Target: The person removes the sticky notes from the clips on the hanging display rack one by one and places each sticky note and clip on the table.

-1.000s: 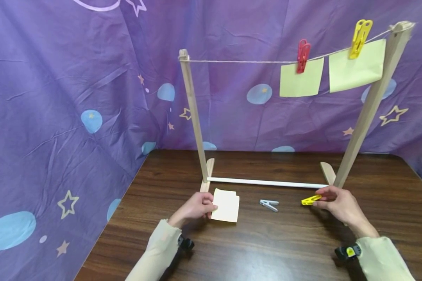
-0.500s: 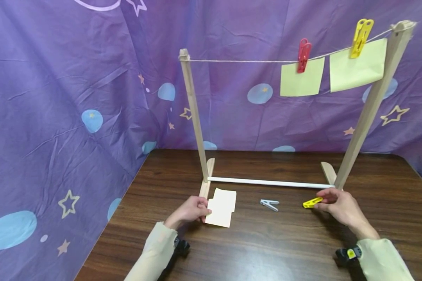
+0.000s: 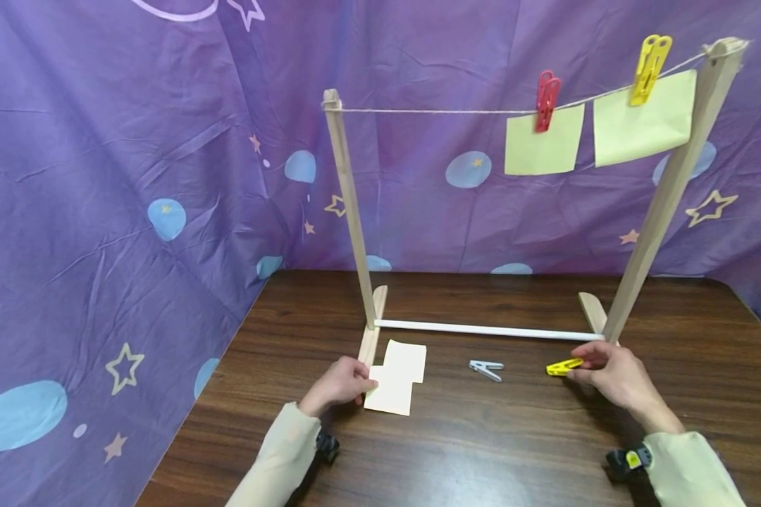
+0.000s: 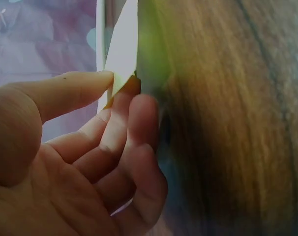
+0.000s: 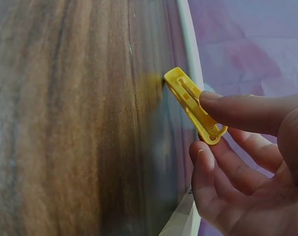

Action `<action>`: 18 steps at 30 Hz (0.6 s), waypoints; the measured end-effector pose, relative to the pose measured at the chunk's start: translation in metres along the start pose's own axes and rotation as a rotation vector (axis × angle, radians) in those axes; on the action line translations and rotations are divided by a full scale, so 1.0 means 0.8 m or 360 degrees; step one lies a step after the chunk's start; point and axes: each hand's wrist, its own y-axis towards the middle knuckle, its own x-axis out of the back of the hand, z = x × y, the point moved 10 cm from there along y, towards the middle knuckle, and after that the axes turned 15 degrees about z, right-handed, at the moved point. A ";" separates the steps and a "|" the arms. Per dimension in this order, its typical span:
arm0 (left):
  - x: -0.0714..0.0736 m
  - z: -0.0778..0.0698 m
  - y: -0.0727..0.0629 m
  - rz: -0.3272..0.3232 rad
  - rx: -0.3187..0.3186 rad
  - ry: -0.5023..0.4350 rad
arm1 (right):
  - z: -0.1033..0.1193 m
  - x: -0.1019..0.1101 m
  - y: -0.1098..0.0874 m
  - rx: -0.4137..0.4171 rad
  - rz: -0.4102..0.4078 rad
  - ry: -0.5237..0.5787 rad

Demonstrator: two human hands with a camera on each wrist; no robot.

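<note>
My left hand (image 3: 337, 384) pinches a pale yellow sheet of paper (image 3: 390, 396) at its left edge; in the left wrist view the thumb lies over the paper (image 4: 124, 44) with fingers beneath. That sheet overlaps a second pale paper (image 3: 407, 358) lying on the table behind it. My right hand (image 3: 618, 377) holds a yellow clothespin (image 3: 563, 367) between thumb and fingers, low over the table; the right wrist view shows the clothespin (image 5: 191, 105) tilted, its far end pointing away from the hand. A light blue clothespin (image 3: 485, 370) lies between the two hands.
A wooden frame (image 3: 351, 218) with a white bottom bar (image 3: 488, 329) stands behind the hands. From its string (image 3: 431, 110) hang two yellow-green papers, one under a red clothespin (image 3: 547, 102), one under a yellow clothespin (image 3: 650, 70). A purple patterned cloth (image 3: 196, 141) surrounds the table.
My left hand has drawn the top sheet to the left and toward me, uncovering more of the paper behind it. My right hand with the yellow clothespin has barely moved.
</note>
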 end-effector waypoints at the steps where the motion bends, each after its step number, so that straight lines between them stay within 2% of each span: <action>1: 0.001 -0.001 -0.001 -0.0016 0.0011 0.0034 | 0.000 0.000 0.000 -0.0006 0.0004 -0.0009; 11: 0.007 -0.008 -0.004 -0.0168 0.0106 0.0304 | -0.007 -0.004 0.001 -0.0042 0.0105 -0.0032; 18: 0.008 -0.010 -0.003 -0.0214 0.0141 0.0356 | -0.011 -0.008 0.001 -0.0052 0.0154 -0.0041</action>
